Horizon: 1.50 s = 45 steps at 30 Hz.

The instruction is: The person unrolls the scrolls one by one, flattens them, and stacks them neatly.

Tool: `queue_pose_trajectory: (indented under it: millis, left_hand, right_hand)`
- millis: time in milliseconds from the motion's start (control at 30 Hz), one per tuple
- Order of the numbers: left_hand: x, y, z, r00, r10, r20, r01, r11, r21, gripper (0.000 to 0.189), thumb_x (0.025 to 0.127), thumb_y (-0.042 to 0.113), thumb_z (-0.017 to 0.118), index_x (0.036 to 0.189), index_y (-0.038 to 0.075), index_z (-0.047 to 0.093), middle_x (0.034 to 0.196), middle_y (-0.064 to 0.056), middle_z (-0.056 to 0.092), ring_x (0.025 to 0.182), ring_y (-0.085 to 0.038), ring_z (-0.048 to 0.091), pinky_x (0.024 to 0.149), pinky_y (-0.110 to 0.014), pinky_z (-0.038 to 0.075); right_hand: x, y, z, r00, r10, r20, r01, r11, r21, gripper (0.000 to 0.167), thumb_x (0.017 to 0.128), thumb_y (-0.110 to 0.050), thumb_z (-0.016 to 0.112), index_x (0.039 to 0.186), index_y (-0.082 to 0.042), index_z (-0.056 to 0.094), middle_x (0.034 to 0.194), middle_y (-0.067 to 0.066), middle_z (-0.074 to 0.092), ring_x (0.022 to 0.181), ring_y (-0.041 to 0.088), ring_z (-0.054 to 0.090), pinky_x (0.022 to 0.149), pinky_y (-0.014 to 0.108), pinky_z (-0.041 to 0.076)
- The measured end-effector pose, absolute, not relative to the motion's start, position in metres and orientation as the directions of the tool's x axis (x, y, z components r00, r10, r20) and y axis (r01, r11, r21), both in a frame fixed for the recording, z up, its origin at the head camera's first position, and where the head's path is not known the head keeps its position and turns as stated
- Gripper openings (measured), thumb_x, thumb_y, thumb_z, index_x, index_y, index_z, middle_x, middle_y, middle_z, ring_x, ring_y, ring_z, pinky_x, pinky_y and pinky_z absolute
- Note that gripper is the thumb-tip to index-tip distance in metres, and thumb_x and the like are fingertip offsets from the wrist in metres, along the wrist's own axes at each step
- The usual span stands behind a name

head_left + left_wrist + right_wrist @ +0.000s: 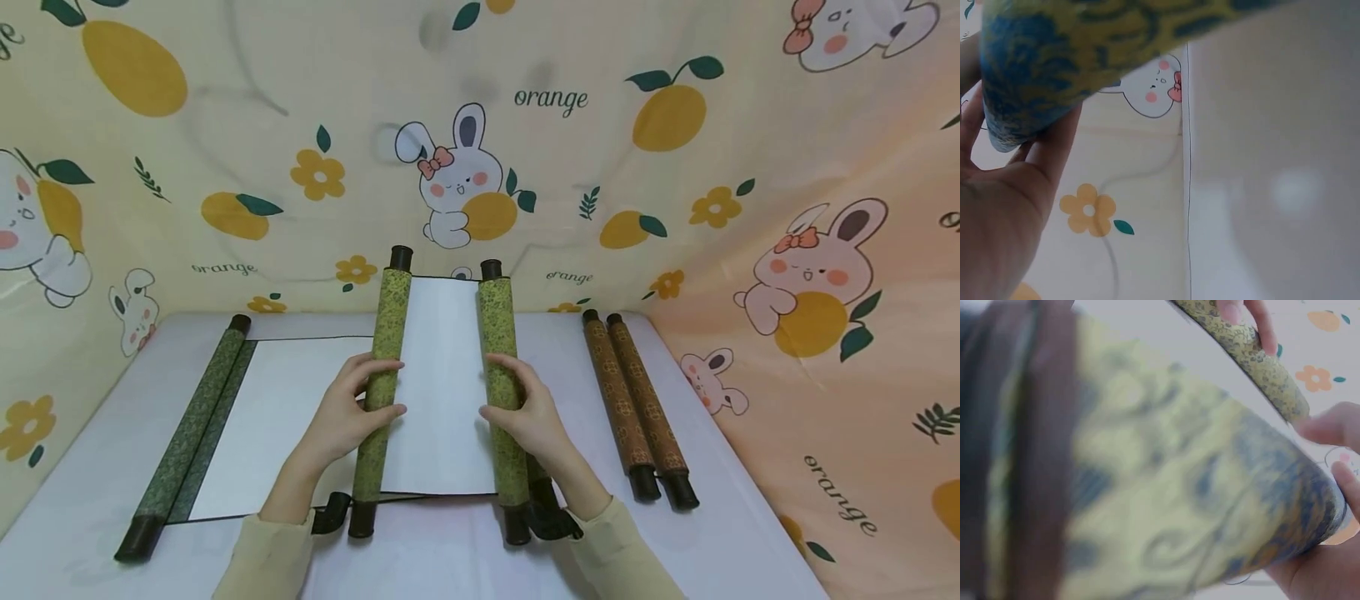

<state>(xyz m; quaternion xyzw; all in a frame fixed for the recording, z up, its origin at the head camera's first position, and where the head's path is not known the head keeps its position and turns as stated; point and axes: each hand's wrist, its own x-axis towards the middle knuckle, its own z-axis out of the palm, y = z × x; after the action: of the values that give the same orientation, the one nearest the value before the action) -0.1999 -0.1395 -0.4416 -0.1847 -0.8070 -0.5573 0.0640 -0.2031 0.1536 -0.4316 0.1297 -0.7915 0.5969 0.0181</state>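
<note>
A yellow-green patterned scroll with black end knobs is held up, partly unrolled, its blank white sheet [442, 392] stretched between two rollers. My left hand [341, 408] grips the left roller [388, 321] around its middle, thumb and fingers on either side. Likewise, my right hand [536, 408] holds the right roller [497, 321]. In the left wrist view the patterned roll [1035, 69] crosses the top, against the hand. The right wrist view shows the right roller [1166, 469] large and close, with the other roller [1247, 347] beyond it in the left hand's fingers.
A dark green scroll lies spread on the white table [82, 492], its left roller [191, 429] at the left and its white sheet [292, 400] partly behind the held scroll. Two brown patterned rollers [618, 392] lie side by side at the right. A printed cloth [562, 167] hangs behind.
</note>
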Motion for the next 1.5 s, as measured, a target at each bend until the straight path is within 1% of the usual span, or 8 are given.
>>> queue_pose_trajectory:
  millis: [100,467,667,833,900,1033,1300,1500]
  left_hand:
    - [-0.199,-0.141,-0.441,-0.922,0.224,0.316,0.376,0.318,0.87,0.056,0.088,-0.005,0.078,0.14,0.01,0.062,0.152,-0.022,0.039,0.13,-0.046,0.052,0.091,-0.052,0.057]
    - [-0.195,-0.148,-0.437,-0.904,0.251,0.345,0.417,0.348,0.84,0.069,0.094,-0.005,0.07,0.156,0.016,0.046,0.155,-0.021,0.039,0.145,-0.042,0.037,0.106,-0.069,0.041]
    - [-0.194,-0.151,-0.438,-0.888,0.274,0.37,0.452,0.369,0.812,0.071,0.094,-0.005,0.069,0.157,0.015,0.043,0.154,-0.021,0.04,0.143,-0.041,0.04,0.103,-0.065,0.045]
    - [-0.193,-0.154,-0.442,-0.881,0.265,0.391,0.469,0.385,0.795,0.072,0.093,-0.005,0.071,0.157,0.012,0.041,0.155,-0.017,0.042,0.138,-0.038,0.045,0.101,-0.059,0.048]
    - [-0.192,-0.156,-0.444,-0.884,0.252,0.394,0.466,0.407,0.785,0.073,0.092,-0.004,0.072,0.156,0.012,0.042,0.156,-0.014,0.044,0.134,-0.036,0.048,0.097,-0.052,0.05]
    - [-0.191,-0.16,-0.445,-0.884,0.244,0.4,0.468,0.419,0.778,0.073,0.091,-0.005,0.073,0.155,0.012,0.042,0.155,-0.011,0.046,0.129,-0.033,0.052,0.091,-0.041,0.05]
    - [-0.192,-0.167,-0.443,-0.873,0.302,0.382,0.478,0.375,0.795,0.065,0.09,-0.009,0.065,0.151,0.009,0.051,0.155,-0.023,0.036,0.129,-0.038,0.05,0.09,-0.048,0.052]
    - [-0.191,-0.174,-0.441,-0.888,0.3,0.349,0.448,0.393,0.803,0.066,0.086,-0.011,0.056,0.147,0.014,0.058,0.151,-0.024,0.036,0.116,-0.036,0.048,0.083,-0.045,0.046]
  right_hand:
    - [-0.203,0.155,-0.433,-0.956,-0.208,0.205,-0.261,0.294,-0.92,0.076,0.085,0.002,0.08,0.151,-0.025,0.053,0.157,0.007,0.041,0.149,0.033,0.034,0.117,0.062,0.03]
    - [-0.201,0.17,-0.431,-0.917,-0.319,0.238,-0.346,0.345,-0.872,0.076,0.089,0.006,0.069,0.155,-0.025,0.048,0.154,0.012,0.043,0.143,0.033,0.04,0.111,0.06,0.035]
    - [-0.203,0.18,-0.43,-0.885,-0.396,0.245,-0.402,0.384,-0.831,0.077,0.09,0.004,0.07,0.157,-0.026,0.046,0.158,0.006,0.044,0.146,0.031,0.04,0.104,0.057,0.042]
    - [-0.205,0.186,-0.426,-0.894,-0.4,0.203,-0.36,0.369,-0.857,0.081,0.086,0.009,0.064,0.156,-0.026,0.047,0.159,0.009,0.039,0.129,0.032,0.045,0.085,0.045,0.045]
    - [-0.207,0.186,-0.424,-0.896,-0.4,0.19,-0.343,0.355,-0.87,0.082,0.083,0.011,0.062,0.156,-0.024,0.047,0.157,0.012,0.037,0.122,0.034,0.044,0.085,0.043,0.044]
    - [-0.209,0.187,-0.421,-0.901,-0.4,0.169,-0.314,0.33,-0.89,0.082,0.082,0.012,0.06,0.155,-0.021,0.047,0.156,0.014,0.034,0.125,0.033,0.041,0.09,0.045,0.041]
    - [-0.216,0.19,-0.427,-0.913,-0.383,0.137,-0.289,0.372,-0.882,0.083,0.083,-0.002,0.085,0.154,-0.021,0.047,0.153,0.019,0.034,0.134,0.039,0.042,0.102,0.053,0.045]
    - [-0.218,0.193,-0.427,-0.888,-0.427,0.171,-0.345,0.371,-0.862,0.086,0.084,0.003,0.078,0.158,-0.019,0.041,0.156,0.02,0.035,0.125,0.038,0.049,0.094,0.047,0.051]
